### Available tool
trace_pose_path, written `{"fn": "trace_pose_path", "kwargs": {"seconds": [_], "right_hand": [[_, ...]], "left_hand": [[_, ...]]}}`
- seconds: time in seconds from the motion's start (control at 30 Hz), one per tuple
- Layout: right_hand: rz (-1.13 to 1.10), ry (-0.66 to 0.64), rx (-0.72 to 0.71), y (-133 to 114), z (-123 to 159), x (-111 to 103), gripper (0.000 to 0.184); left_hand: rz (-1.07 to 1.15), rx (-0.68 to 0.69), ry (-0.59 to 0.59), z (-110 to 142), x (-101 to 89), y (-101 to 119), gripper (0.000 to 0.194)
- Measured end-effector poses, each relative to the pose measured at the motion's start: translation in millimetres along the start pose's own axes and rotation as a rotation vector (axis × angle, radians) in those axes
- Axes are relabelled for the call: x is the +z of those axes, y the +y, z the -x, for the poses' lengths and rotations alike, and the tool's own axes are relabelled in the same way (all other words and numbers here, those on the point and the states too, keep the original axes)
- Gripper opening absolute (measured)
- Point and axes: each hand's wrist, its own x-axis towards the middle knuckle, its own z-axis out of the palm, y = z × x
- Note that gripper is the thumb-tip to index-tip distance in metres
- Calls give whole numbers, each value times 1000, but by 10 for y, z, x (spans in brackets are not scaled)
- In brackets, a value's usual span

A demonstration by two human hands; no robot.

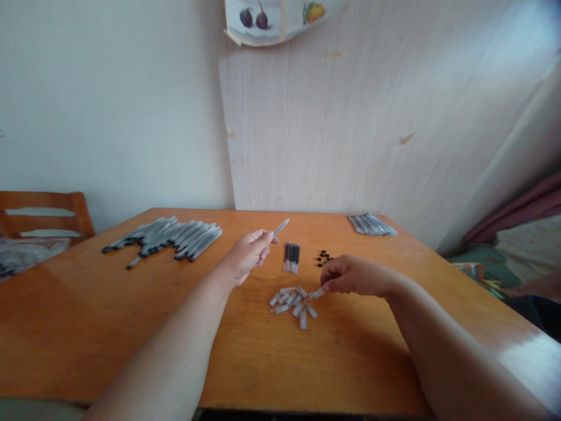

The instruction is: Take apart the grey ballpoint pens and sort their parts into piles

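My left hand (251, 252) is closed around a slim clear pen (281, 226), which points up and to the right above the table. My right hand (350, 276) pinches a small translucent pen cap (316, 293) at the right side of a loose pile of similar caps (289, 299). Between the hands, farther back, lies a row of black ink refills (291, 257) with pale lower ends. Several tiny black plugs (323, 255) are scattered just beyond my right hand, which partly hides them.
On the left of the wooden table (245, 356) lie heaps of clear pen barrels (175, 237) with black ends. A flat bundle of pens (372, 224) rests at the back right. The wall (280, 146) borders the far edge; a chair (44, 216) stands at left.
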Motion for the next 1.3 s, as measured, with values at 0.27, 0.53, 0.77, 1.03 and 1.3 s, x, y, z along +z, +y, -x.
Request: {"fn": "trace_pose_path", "kwargs": {"seconds": [0.27, 0.53, 0.77, 1.03, 1.3], "right_hand": [[90, -162, 125, 94, -25, 53, 17], [89, -163, 129, 49, -47, 93, 15], [74, -94, 104, 17, -35, 98, 18], [-31, 216, 19, -143, -113, 216, 28], [-259, 324, -77, -259, -233, 453, 27]], "left_hand": [[-1, -17, 1, -11, -13, -16, 34], [63, -48, 10, -20, 11, -13, 31], [215, -83, 30, -24, 20, 6, 29], [372, -92, 96, -37, 61, 10, 18], [386, -52, -21, -25, 176, -53, 16]]}}
